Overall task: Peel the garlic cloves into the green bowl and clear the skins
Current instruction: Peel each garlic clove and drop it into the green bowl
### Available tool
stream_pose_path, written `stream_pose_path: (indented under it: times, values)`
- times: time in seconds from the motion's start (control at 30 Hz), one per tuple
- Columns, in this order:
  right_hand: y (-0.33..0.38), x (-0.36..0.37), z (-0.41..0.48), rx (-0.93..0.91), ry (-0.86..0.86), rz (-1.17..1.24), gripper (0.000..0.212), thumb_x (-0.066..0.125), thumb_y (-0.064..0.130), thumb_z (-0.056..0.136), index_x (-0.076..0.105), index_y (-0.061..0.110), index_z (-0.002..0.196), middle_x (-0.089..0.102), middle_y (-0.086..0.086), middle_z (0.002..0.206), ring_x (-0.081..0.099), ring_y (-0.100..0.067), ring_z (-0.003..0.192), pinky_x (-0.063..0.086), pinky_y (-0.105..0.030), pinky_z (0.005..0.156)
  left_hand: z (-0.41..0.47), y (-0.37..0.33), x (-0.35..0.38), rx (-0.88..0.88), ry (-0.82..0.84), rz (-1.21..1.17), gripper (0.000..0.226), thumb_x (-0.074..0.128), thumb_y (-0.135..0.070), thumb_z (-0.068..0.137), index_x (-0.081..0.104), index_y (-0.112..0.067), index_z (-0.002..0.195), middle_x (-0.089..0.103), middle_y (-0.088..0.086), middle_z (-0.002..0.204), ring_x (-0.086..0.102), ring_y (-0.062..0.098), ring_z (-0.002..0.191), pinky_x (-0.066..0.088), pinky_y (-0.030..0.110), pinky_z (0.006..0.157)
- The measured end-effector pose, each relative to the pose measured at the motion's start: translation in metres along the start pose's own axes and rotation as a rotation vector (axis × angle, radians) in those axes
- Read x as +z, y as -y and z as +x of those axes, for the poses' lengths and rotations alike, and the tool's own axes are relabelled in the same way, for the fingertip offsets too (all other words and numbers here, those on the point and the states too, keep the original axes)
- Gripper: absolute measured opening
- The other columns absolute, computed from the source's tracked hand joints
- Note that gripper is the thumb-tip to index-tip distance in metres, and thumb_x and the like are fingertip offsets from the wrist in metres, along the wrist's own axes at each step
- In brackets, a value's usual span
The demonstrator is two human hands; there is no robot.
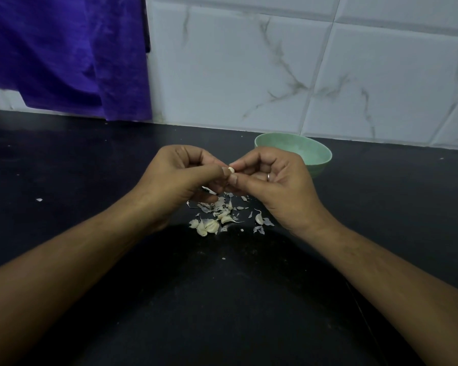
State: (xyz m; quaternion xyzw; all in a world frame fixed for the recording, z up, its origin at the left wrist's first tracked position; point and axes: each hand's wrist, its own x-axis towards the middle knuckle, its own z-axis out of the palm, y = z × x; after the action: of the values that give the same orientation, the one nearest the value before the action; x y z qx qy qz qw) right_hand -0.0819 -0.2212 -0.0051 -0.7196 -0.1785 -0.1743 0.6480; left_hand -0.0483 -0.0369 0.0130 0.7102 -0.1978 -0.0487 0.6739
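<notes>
One garlic clove sits pinched between the fingers of our left hand and right hand, above the skins and unpeeled cloves on the worktop. We judge peeling underway; next we strip it and drop it into the green bowl behind.

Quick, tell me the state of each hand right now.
Left hand: closed, pinching the garlic clove at its fingertips.
Right hand: closed, pinching the same garlic clove from the other side.
</notes>
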Motion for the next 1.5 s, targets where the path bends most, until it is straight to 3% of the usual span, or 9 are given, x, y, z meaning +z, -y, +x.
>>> stream_pose_path:
  times: [0.17, 0.3, 0.5, 0.63, 0.83, 0.97, 1.07, 1.33, 1.5]
  values:
    - [0.001, 0.002, 0.000, 0.015, 0.008, 0.034, 0.014, 0.073, -0.011, 0.087, 0.068, -0.007, 0.100, 0.075, -0.028, 0.090, 0.076, -0.044, 0.084, 0.063, -0.045, 0.081, 0.000, -0.001, 0.001, -0.019, 0.013, -0.022, 0.011, 0.068, -0.001, 0.091, 0.070, 0.000, 0.080, 0.067, 0.009, 0.067, 0.066, 0.012, 0.063, 0.059, 0.028, 0.061]
    - [0.001, 0.002, 0.000, 0.043, -0.010, 0.072, 0.013, 0.072, -0.007, 0.090, 0.070, -0.004, 0.102, 0.073, -0.029, 0.090, 0.075, -0.029, 0.079, 0.063, -0.039, 0.079, 0.002, -0.001, 0.002, -0.023, 0.008, -0.033, 0.009, 0.067, -0.001, 0.092, 0.069, 0.001, 0.083, 0.063, 0.014, 0.070, 0.063, 0.013, 0.062, 0.060, 0.027, 0.057]
    - [0.007, -0.004, 0.004, 0.146, -0.073, 0.266, 0.012, 0.067, -0.002, 0.094, 0.068, 0.001, 0.105, 0.075, -0.018, 0.095, 0.074, -0.027, 0.086, 0.063, -0.038, 0.081, 0.008, 0.006, -0.006, -0.019, -0.025, 0.082, 0.015, 0.066, -0.002, 0.093, 0.066, 0.012, 0.090, 0.065, 0.014, 0.072, 0.065, 0.020, 0.066, 0.057, 0.028, 0.055]
    - [0.006, -0.010, 0.005, 0.208, -0.077, 0.238, 0.013, 0.066, 0.003, 0.097, 0.070, 0.003, 0.109, 0.076, -0.014, 0.094, 0.075, -0.027, 0.087, 0.063, -0.038, 0.082, 0.009, 0.012, -0.011, 0.033, -0.047, 0.218, 0.014, 0.067, -0.012, 0.097, 0.075, -0.003, 0.089, 0.075, 0.018, 0.085, 0.072, 0.025, 0.071, 0.059, 0.036, 0.064]
    - [0.000, -0.009, 0.003, 0.254, -0.055, 0.147, 0.020, 0.063, 0.003, 0.100, 0.072, 0.003, 0.118, 0.073, -0.011, 0.092, 0.073, -0.025, 0.084, 0.064, -0.037, 0.078, 0.012, 0.017, -0.015, 0.168, -0.105, 0.504, 0.015, 0.071, -0.029, 0.098, 0.076, -0.022, 0.086, 0.077, 0.001, 0.077, 0.076, 0.022, 0.069, 0.065, 0.048, 0.072]
    - [0.000, -0.008, 0.002, 0.252, -0.038, 0.101, 0.020, 0.061, 0.001, 0.100, 0.073, 0.003, 0.117, 0.071, -0.010, 0.091, 0.072, -0.022, 0.079, 0.065, -0.037, 0.075, 0.015, 0.021, -0.017, 0.204, -0.117, 0.507, 0.008, 0.081, -0.025, 0.089, 0.074, -0.025, 0.086, 0.075, -0.003, 0.076, 0.071, 0.012, 0.066, 0.064, 0.040, 0.071]
    - [0.000, -0.007, 0.001, 0.233, -0.027, 0.063, 0.016, 0.063, 0.000, 0.099, 0.070, 0.002, 0.113, 0.073, -0.013, 0.089, 0.073, -0.023, 0.076, 0.064, -0.039, 0.073, 0.017, 0.023, -0.018, 0.215, -0.093, 0.504, 0.013, 0.080, -0.016, 0.089, 0.074, -0.027, 0.087, 0.073, -0.004, 0.077, 0.068, 0.009, 0.064, 0.063, 0.043, 0.073]
    - [-0.002, -0.005, 0.001, 0.187, -0.030, -0.028, 0.006, 0.065, 0.000, 0.098, 0.068, -0.003, 0.102, 0.075, -0.022, 0.088, 0.075, -0.029, 0.075, 0.063, -0.049, 0.076, 0.010, 0.016, -0.010, 0.305, 0.019, 0.409, 0.012, 0.076, -0.039, 0.090, 0.079, -0.027, 0.093, 0.077, 0.002, 0.080, 0.073, 0.034, 0.074, 0.062, 0.058, 0.071]
    - [0.000, -0.004, 0.001, 0.175, -0.019, -0.040, 0.006, 0.066, 0.001, 0.098, 0.069, -0.003, 0.102, 0.075, -0.019, 0.087, 0.076, -0.029, 0.075, 0.064, -0.041, 0.072, 0.010, 0.015, -0.011, 0.265, 0.008, 0.357, 0.012, 0.080, -0.037, 0.086, 0.081, -0.026, 0.090, 0.078, 0.006, 0.080, 0.071, 0.043, 0.078, 0.061, 0.063, 0.072]
